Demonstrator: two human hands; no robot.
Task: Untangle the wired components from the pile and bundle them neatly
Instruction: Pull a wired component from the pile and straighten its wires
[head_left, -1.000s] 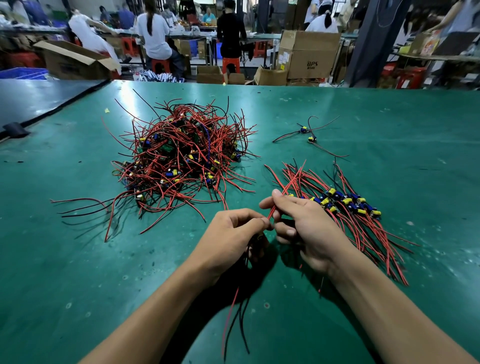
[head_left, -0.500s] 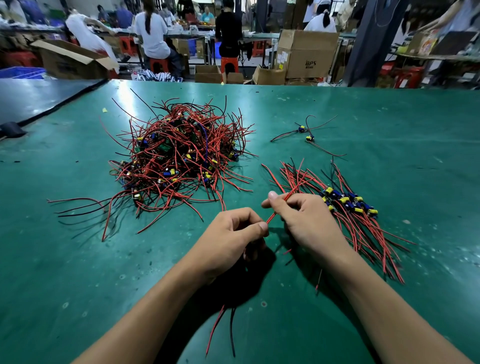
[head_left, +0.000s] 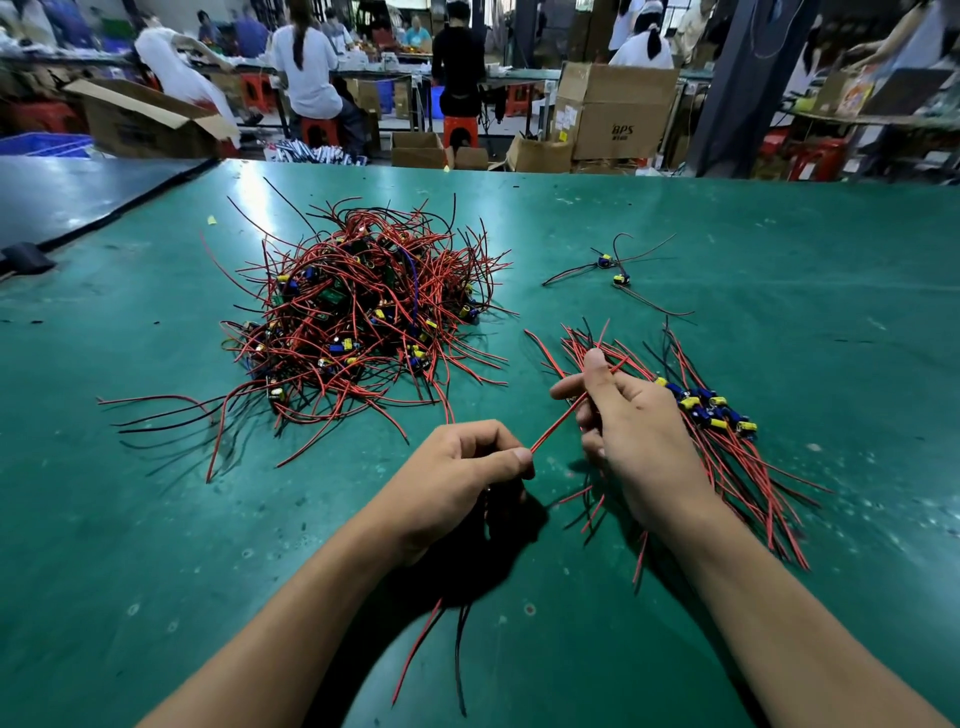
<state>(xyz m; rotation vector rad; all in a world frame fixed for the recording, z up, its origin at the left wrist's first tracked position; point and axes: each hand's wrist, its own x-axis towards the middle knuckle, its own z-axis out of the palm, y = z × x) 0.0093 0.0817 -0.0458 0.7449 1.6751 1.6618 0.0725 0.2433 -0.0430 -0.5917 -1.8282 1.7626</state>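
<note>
While the left hand curls its fingers and pinches the near end of a red wire, the right hand pinches it higher up, so the wire slants straight up to the right. Under the right hand lies the sorted bundle, its wires fanned toward the near edge. The tangled pile sits well to the left on the green desk. Cardboard boxes stand behind it, their contents hidden.

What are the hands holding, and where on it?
A red wire, stretched between them: left hand pinches its lower part, right hand grips it higher up.
</note>
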